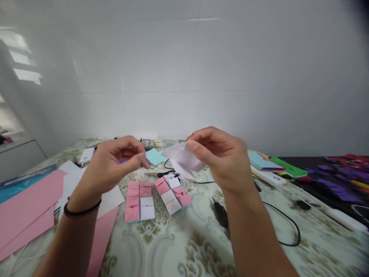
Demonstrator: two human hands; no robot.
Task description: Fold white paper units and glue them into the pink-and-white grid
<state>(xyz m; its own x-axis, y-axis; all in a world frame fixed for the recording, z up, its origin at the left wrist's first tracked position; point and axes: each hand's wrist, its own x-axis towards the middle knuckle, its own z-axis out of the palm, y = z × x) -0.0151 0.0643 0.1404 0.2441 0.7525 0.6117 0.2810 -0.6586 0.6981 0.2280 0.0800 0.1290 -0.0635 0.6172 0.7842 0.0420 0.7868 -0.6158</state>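
My right hand point(221, 154) pinches a creased white sheet of paper point(181, 156) between thumb and fingers, holding it in the air above the table. My left hand point(123, 159) hovers to the left of the paper, apart from it. Its fingers are loosely curled, and I see nothing held in them. Below the hands lie a folded pink-and-white paper piece point(140, 201) and a second similar one point(173, 193), side by side. Scissors point(165, 174) with dark handles lie behind them, and a light blue paper point(156, 156) rests farther back.
Pink sheets point(31, 204) and white sheets point(111, 198) spread across the left. At the right are a stack of coloured papers point(263, 161), a green packet point(288, 167), a white power strip point(269, 176), a black cable point(298, 232) and purple papers point(337, 188). A dark tool point(220, 213) lies near my right forearm.
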